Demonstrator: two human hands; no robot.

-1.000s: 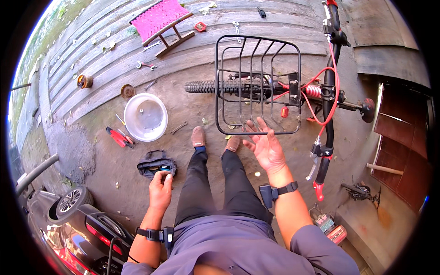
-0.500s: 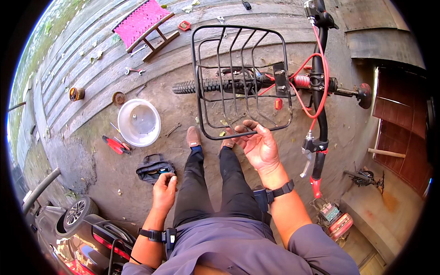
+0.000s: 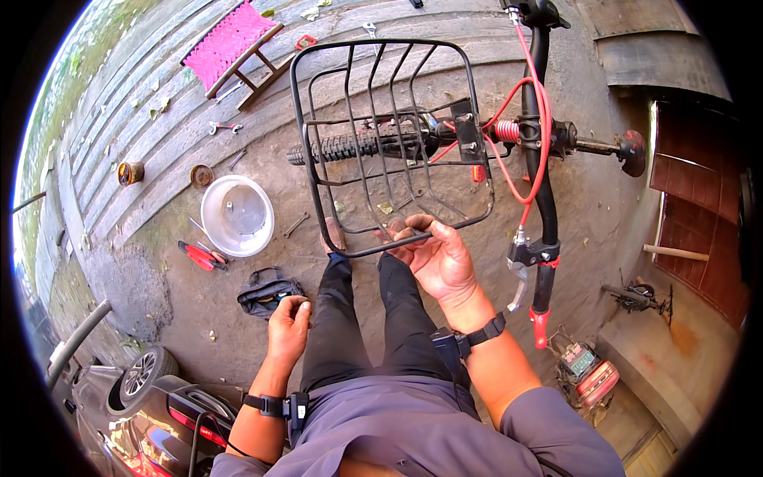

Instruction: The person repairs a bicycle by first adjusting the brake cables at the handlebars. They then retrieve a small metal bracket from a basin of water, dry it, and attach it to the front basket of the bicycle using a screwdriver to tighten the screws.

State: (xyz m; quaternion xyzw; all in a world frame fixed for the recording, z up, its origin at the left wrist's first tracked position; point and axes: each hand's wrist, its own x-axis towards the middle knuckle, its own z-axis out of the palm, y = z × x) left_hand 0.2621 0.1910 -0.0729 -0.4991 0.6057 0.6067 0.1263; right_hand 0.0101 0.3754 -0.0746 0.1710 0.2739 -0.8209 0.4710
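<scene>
Well left of the black wire basket [image 3: 381, 40] sat a white tub [image 3: 250, 226]; below the basket's left corner lay a dark pouch [image 3: 266, 296]. Near that corner the left hand [image 3: 289, 327] was loosely curled, palm hidden; whether it held anything could not be told. The basket stood over the bicycle's front tyre [image 3: 342, 147]. On the basket's near rim, the right hand [image 3: 445, 269] had its fingers bent around the bar, apparently gripping. Right of the basket ran the handlebar [image 3: 545, 211]; if the mounting was loose, that one-sided hold could have tipped the basket.
</scene>
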